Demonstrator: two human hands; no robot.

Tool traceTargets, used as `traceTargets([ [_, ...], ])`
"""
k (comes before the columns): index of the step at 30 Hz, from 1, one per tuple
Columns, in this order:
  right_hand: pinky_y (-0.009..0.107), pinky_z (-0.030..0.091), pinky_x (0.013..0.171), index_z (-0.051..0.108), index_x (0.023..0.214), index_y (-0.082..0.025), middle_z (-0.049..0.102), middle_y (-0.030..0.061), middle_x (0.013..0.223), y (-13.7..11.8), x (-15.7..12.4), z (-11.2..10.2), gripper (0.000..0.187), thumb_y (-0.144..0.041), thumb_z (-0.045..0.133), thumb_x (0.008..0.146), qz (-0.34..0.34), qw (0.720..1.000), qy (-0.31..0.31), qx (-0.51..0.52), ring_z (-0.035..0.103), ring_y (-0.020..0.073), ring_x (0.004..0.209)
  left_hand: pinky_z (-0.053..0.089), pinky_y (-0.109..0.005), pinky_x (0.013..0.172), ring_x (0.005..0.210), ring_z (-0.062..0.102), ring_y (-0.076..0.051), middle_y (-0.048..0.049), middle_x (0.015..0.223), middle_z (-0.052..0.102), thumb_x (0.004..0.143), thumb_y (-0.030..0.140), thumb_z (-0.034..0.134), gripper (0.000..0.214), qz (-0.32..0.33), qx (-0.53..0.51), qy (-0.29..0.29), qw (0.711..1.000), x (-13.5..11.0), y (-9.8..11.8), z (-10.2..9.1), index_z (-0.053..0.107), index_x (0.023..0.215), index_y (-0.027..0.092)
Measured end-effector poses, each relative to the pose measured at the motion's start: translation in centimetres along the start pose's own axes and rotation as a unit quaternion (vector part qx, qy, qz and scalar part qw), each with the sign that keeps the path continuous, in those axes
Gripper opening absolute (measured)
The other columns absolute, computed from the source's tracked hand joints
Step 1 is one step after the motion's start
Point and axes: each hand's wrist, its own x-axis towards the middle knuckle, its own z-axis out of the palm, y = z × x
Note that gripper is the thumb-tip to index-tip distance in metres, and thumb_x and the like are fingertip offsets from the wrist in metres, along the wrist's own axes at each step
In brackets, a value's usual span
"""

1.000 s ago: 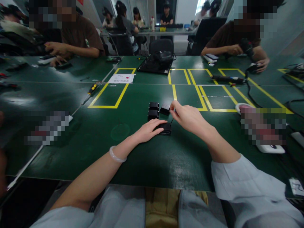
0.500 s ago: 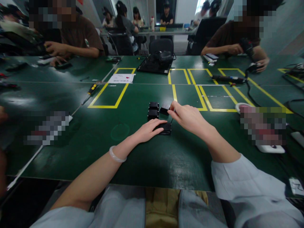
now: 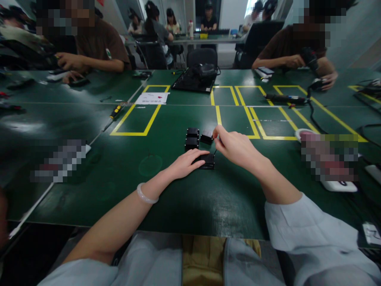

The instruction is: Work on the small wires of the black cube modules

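Note:
My left hand [image 3: 187,162] lies flat, fingers stretched out, on a flat black box [image 3: 207,161] on the green table [image 3: 178,198]. My right hand [image 3: 235,147] hovers just right of it with fingers pinched on a thin dark tool [image 3: 214,151] whose tip points down at the box's far right corner. Three more small black boxes sit behind: two stacked in a column [image 3: 192,138] and one tilted [image 3: 206,137] next to my right fingertips.
Yellow tape rectangles [image 3: 135,119] mark the table. A yellow-handled screwdriver [image 3: 114,113] and a white card [image 3: 152,98] lie at the far left, a black tray [image 3: 193,81] at the far middle. Other people work across the table. A white device [image 3: 339,185] sits at right.
My right hand shifted slightly left and back again while pinching the tool. My left hand stayed on the box.

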Motion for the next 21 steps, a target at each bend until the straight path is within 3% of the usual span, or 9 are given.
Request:
traceTargets([
  [10,0.028,0.022,0.055,0.05,0.108,-0.02,0.068,0.0046,0.079,0.18,0.04,0.21,0.029,-0.038,0.03,0.097,-0.004,1.0,-0.002,-0.005,0.059,0.0188,0.067,0.04,-0.036,0.102,0.119,0.051,-0.023,-0.0063,0.13,0.056,0.101,0.039,0.038,0.04,0.006,0.0,-0.001,1.0,0.03,0.01,-0.04,0.046,0.138,0.024],
  [21,0.028,0.023,0.056,0.051,0.112,-0.02,0.067,0.0061,0.08,0.02,-0.03,0.06,0.03,-0.031,0.029,0.095,0.002,1.0,-0.008,-0.006,0.056,0.0171,0.064,0.04,-0.038,0.103,0.119,0.051,-0.024,-0.0062,0.129,0.057,0.101,0.039,0.038,0.04,0.001,-0.004,0.002,1.0,0.04,0.11,-0.03,0.047,0.138,0.025],
])
